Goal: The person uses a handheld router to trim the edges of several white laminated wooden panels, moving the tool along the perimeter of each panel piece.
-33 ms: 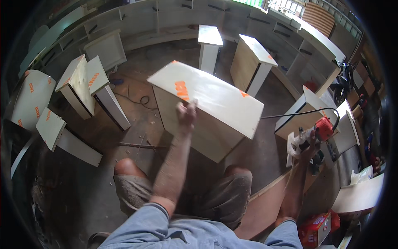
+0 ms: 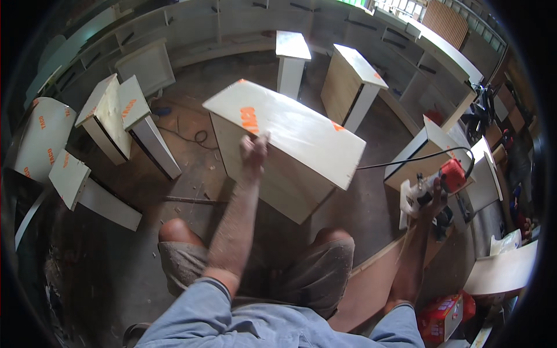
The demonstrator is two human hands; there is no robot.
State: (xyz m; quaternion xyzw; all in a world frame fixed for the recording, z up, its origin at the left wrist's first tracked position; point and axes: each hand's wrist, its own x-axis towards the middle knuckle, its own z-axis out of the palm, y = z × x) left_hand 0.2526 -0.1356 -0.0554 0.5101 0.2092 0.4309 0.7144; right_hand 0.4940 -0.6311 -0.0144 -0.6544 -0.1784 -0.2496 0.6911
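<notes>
You have dim floor, daylight glare at upper-right windows, sheen on white panel; edges curve toward black borders.

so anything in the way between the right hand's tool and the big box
Nothing visible: only floor shows between the tool in the right hand and the box. The cord passes beyond that gap, and the left hand is at the box's near top edge.
</notes>
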